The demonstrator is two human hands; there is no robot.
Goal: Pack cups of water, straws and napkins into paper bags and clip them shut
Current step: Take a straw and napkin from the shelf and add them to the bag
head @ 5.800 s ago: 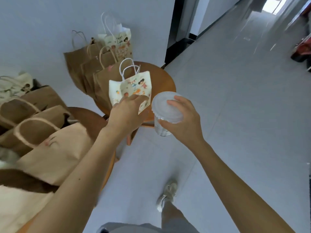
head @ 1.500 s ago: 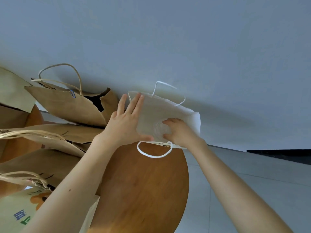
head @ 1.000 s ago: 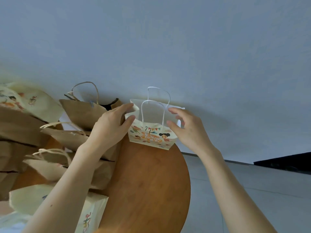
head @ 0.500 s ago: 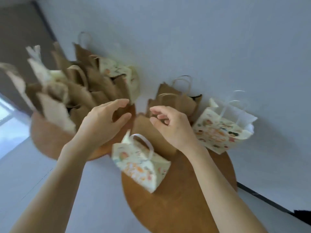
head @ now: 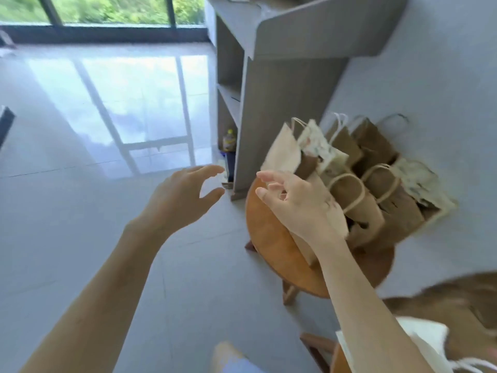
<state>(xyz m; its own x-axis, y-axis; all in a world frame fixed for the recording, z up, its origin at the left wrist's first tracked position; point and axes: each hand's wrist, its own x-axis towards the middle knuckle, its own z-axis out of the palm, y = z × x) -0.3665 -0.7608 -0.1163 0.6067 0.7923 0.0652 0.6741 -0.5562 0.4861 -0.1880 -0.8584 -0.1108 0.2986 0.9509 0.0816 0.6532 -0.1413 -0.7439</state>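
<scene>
Since half a second earlier the view has swung away from the small printed bag that lay under the hands, and both hands now reach out over another spot. The left hand (head: 183, 200) hangs above the glossy pale tiled floor (head: 94, 184), its fingers spread and thumb apart, gripping nothing. The right hand (head: 298, 208) is in front of the round orange-brown wooden table (head: 269, 238), its fingers loosely bent with a gap to the thumb. It holds nothing, and whether it touches the bag behind it cannot be told.

On that table, close to the white wall (head: 443, 76), brown kraft paper bags (head: 376, 205) with twisted handles stand crowded and leaning. A plain beige paper bag (head: 282, 154) and a white paper bag printed with small coloured figures (head: 322, 149) stand among them. Just beside the table is a tall grey open-shelf unit (head: 282, 103), with a small bottle (head: 228, 141) low on its shelves. A dark-framed window (head: 107, 12) showing greenery is mirrored in the floor.

What the bags contain is hidden, and motion blur smears their prints. At the lower right a second wooden table (head: 337, 360) and a plain white paper bag (head: 427, 337) are cut off by the frame edge and the right arm. A pale shoe (head: 228, 356) blurs at the bottom edge.
</scene>
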